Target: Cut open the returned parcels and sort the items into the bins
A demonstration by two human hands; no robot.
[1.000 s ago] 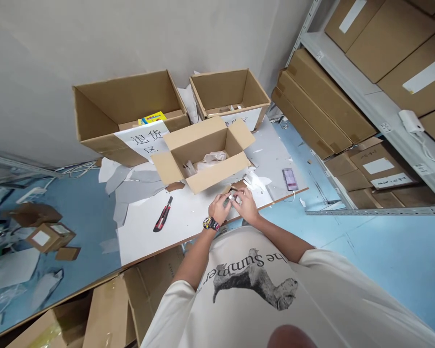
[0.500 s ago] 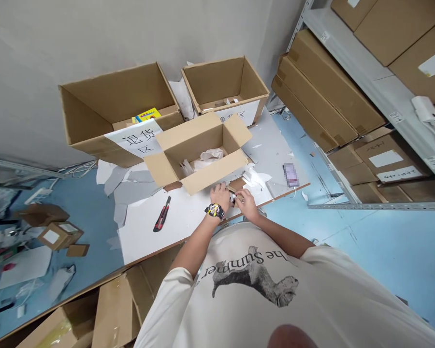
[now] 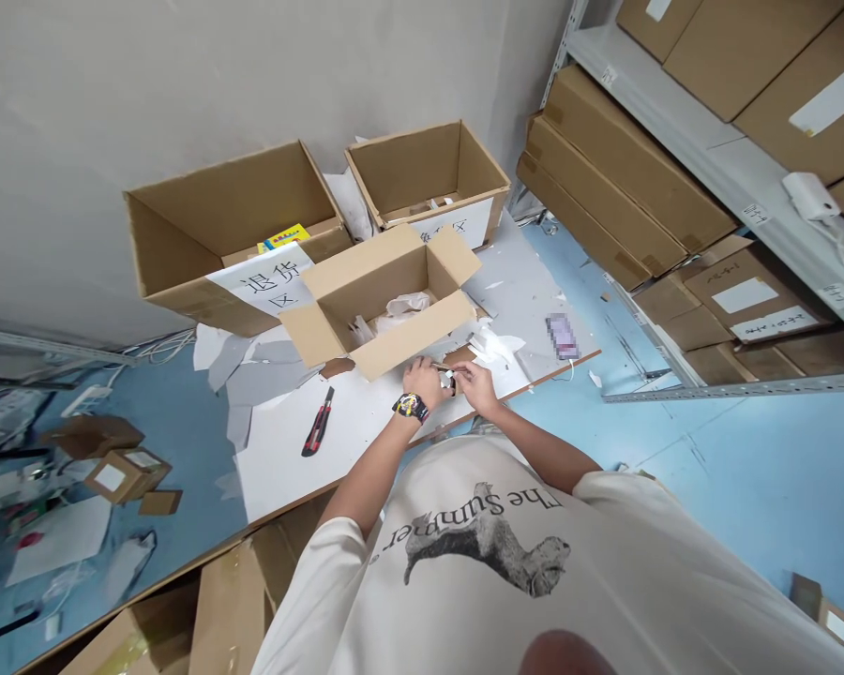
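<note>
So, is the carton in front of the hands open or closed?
Open: the carton has its flaps spread outward, pale crumpled material showing inside.

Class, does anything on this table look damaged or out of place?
Yes. Ragged grey sheets lie at the left end of the table, and crumpled white scraps near the right hand. Their uneven edges look torn.

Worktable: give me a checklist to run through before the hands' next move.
1. Right hand gripping the small item: ok.
2. Left hand grip on it: cannot tell, fingers partly hidden.
3. Utility knife lying apart from both hands: ok.
4. Open box flaps spread outward: ok.
5. Worktable free of paper scraps: not ok.
6. Phone well back from the edge: not ok.
</note>
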